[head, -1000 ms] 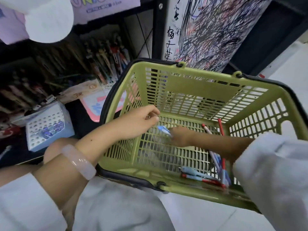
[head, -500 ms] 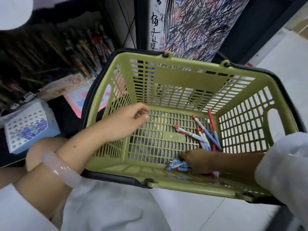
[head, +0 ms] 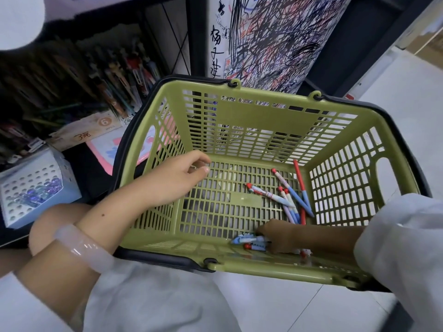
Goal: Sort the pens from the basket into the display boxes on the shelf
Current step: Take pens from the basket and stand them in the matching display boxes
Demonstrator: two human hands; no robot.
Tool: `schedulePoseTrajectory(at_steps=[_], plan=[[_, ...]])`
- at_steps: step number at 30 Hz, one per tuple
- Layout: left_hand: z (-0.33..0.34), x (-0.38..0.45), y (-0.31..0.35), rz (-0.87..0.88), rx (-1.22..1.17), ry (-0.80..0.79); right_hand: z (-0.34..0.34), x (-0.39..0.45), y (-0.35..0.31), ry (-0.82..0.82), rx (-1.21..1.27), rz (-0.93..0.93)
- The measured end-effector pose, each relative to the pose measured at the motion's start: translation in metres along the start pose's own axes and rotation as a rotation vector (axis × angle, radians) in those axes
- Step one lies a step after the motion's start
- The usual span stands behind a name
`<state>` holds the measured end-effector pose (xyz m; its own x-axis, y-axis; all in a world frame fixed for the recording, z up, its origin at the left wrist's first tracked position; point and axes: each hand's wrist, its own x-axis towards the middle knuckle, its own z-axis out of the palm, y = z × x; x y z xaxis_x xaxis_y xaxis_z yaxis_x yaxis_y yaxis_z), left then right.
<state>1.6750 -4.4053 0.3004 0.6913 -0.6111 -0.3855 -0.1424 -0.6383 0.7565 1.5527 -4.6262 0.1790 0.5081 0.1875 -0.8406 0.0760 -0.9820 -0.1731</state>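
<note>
At the near wall of the olive-green slotted plastic basket (head: 263, 111), the right hand (head: 275, 238) curls round a small bunch of blue-and-white pens with red caps (head: 249, 242) on the floor. Farther in — toward the basket's right wall — lie loose red-and-blue pens (head: 287, 200). The left hand (head: 182, 173) hovers over the basket's left side, fingers loosely curled on nothing visible, and beyond the basket's left rim stand cardboard display boxes of pens (head: 115, 75).

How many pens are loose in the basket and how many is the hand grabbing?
Loose pens on the floor of the green basket: about 5
Pens under the right hand: at least 2; the hand hides any others
Total: at least 7
</note>
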Motion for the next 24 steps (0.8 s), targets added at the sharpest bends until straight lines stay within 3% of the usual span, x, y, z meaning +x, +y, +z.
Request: schedulePoseTrajectory(at_steps=[5,10,14,24], plan=[[-0.001,-0.002,0.000,0.005,-0.006,-0.004,-0.009,-0.001,0.000,-0.033,0.042,-0.010],[-0.002,-0.001,0.002,-0.004,0.009,-0.008,-0.040,-0.002,0.022,0.414,0.312,0.089],[-0.001,-0.002,0.001,0.014,0.024,-0.027,-0.047,0.010,0.038,0.668,0.237,0.218],[-0.002,-0.007,0.001,-0.008,0.003,-0.021,-0.011,0.018,0.016,0.501,0.032,0.212]])
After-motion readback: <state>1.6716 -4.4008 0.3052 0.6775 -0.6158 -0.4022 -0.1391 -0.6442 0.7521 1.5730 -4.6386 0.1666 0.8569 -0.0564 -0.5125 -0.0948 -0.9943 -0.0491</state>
